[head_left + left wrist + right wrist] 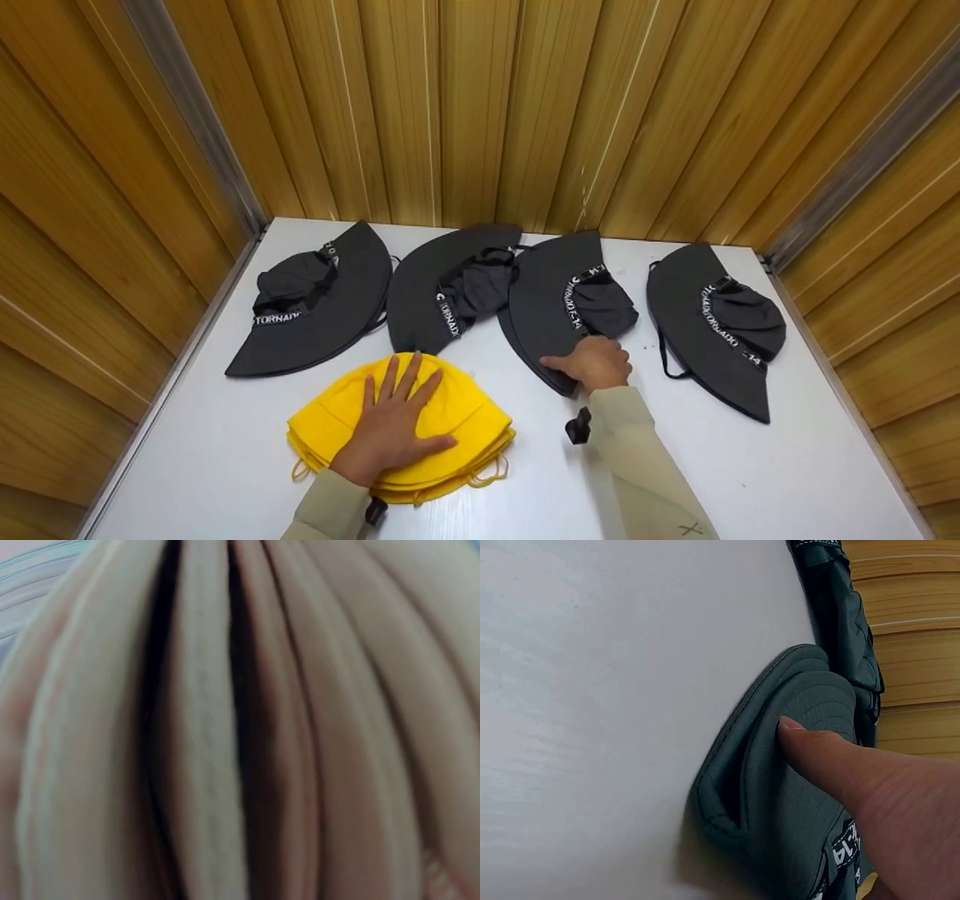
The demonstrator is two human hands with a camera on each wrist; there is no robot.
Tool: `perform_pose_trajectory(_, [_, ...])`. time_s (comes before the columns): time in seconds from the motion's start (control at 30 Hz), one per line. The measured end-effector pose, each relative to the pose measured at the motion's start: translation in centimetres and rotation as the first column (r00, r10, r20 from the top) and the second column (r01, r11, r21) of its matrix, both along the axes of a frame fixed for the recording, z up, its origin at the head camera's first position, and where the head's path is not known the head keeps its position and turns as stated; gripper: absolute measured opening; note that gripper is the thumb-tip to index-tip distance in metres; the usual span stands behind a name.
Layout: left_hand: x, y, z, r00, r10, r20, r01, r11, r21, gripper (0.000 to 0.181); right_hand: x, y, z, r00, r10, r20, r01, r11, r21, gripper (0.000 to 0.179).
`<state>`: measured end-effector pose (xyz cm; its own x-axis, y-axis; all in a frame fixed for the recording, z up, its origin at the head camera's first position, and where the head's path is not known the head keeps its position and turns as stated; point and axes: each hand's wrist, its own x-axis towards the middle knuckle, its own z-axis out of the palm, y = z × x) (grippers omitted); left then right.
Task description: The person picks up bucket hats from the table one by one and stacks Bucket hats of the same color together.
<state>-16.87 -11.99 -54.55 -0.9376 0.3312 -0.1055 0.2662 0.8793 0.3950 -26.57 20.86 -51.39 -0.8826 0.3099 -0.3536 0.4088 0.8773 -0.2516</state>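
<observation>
the right hand (596,365) pinched a dark hat (541,300) by the near brim (556,380), likely the firmest hold on light, soft cloth, while the left hand (394,431) lay spread over yellow hats (466,411).

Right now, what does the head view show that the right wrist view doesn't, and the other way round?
Only the head view shows the left hand spread on yellow hats, plus both pale sleeves. Only the right wrist view clearly shows stitching on the dark hat's brim and a gap between its layers. Both share the right hand, thumb on that brim, the white table and the wood-look wall.
</observation>
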Motion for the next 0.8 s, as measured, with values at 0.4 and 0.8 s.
perform_pose_trajectory(0.4, [0.03, -0.50, -0.16, 1.000, 0.017, 0.020, -0.017, 1.000, -0.001, 0.101, -0.02, 0.40, -0.73, 0.959, -0.198, -0.201, 0.111, 0.921, -0.374, 0.100])
perform_pose_trajectory(0.8, [-0.12, -0.58, -0.41, 1.000, 0.011, 0.013, -0.011, 1.000, 0.010, 0.102, -0.69, 0.84, 0.01, 0.909, -0.347, -0.232, 0.100, 0.721, -0.686, 0.087])
